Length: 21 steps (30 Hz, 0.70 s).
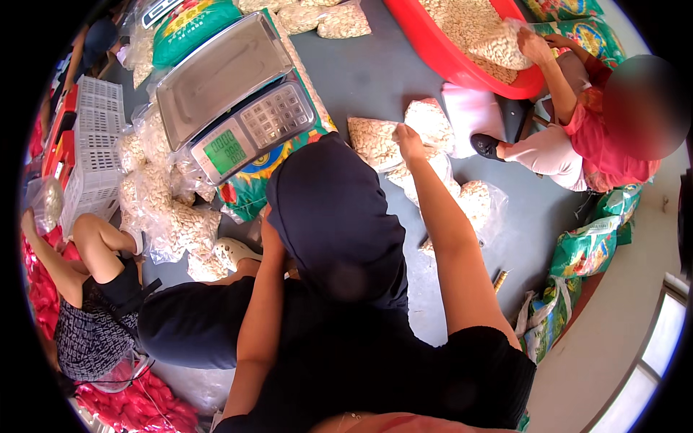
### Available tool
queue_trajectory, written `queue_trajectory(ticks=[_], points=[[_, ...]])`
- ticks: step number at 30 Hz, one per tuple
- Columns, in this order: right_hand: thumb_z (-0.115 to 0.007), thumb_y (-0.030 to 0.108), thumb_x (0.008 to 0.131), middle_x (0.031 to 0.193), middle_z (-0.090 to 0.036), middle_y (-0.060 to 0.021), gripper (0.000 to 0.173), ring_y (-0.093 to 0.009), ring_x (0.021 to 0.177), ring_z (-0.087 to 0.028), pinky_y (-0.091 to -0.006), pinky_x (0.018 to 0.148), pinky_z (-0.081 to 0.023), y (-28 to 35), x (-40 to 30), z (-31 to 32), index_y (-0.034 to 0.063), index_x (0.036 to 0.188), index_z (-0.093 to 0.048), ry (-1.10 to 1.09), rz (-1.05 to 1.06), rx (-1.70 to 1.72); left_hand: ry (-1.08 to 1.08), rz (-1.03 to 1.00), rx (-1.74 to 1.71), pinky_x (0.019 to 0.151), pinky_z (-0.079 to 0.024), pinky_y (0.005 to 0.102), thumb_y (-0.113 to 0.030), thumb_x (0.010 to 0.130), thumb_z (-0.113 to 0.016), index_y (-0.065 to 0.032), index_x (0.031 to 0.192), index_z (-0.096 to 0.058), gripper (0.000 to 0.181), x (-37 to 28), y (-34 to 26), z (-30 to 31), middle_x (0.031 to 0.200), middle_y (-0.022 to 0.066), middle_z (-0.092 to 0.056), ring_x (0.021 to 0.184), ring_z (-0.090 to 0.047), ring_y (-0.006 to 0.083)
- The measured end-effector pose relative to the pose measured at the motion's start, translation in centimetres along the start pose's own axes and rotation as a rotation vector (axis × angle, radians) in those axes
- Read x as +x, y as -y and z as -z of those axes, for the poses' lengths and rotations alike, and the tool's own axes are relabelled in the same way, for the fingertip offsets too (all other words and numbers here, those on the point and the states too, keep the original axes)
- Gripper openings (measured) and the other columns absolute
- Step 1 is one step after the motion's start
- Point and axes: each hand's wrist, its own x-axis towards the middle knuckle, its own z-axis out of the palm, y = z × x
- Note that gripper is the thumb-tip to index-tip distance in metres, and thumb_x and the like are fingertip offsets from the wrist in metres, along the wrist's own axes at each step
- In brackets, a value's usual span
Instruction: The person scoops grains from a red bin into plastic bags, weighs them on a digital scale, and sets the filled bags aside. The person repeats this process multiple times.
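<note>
My right hand (410, 142) grips the top corner of a clear plastic bag of pale seeds or nuts (373, 143) on the grey floor, right of my raised knee. Similar filled bags (429, 122) lie against it and below it. My left hand (272, 235) is by the left side of the dark-clothed knee, its fingers mostly hidden, so what it holds cannot be told. Beyond it, a digital scale with a bare steel pan (224, 76) and a lit green display rests on green printed sacks (243, 203). A heap of filled clear bags (162, 200) lies left of the scale.
A co-worker in red (606, 130), at the upper right, holds a clear bag over a red tub (422, 38) of the same pale pieces. Another person (97, 319) sits at the left near white plastic crates (100, 135) and red net bags (141, 403). Green sacks (584, 249) line the right wall.
</note>
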Motion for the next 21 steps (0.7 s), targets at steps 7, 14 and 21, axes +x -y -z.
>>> queue_trajectory(ticks=[7, 14, 21], points=[[-0.038, 0.025, 0.094, 0.102, -0.065, -0.0137, 0.026, -0.032, 0.096, -0.062, -0.0444, 0.080, -0.048, 1.7, -3.1, 1.4, 0.0108, 0.105, -0.057, 0.353, 0.263, -1.280, 0.017, -0.082, 0.170, 0.087, -0.043, 0.0343, -0.018, 0.084, -0.054, -0.0010, 0.121, -0.051, 0.041, -0.5, 0.5, 1.4, 0.113, 0.0173, -0.060, 0.106, -0.058, 0.0307], [-0.042, 0.028, 0.093, 0.082, -0.068, -0.0132, 0.022, -0.033, 0.079, -0.065, -0.0450, 0.069, -0.050, 4.5, 0.0, 1.3, 0.0129, 0.101, -0.056, 0.158, 0.372, -1.279, -0.050, 0.086, -0.167, 0.094, -0.042, 0.0310, -0.011, 0.084, -0.061, 0.0044, 0.136, -0.036, 0.060, -0.9, 2.1, 1.3, 0.130, 0.0172, -0.052, 0.114, -0.054, 0.0243], [-0.046, 0.023, 0.090, 0.079, -0.065, -0.0139, 0.018, -0.033, 0.072, -0.064, -0.0436, 0.064, -0.050, 8.2, -2.7, 2.9, 0.0112, 0.087, -0.060, 0.167, 0.484, -1.194, -0.066, 0.149, -0.305, 0.095, -0.042, 0.0313, -0.001, 0.081, -0.060, 0.0017, 0.142, -0.026, 0.071, -0.5, 1.7, -0.3, 0.139, 0.0198, -0.042, 0.121, -0.049, 0.0277]])
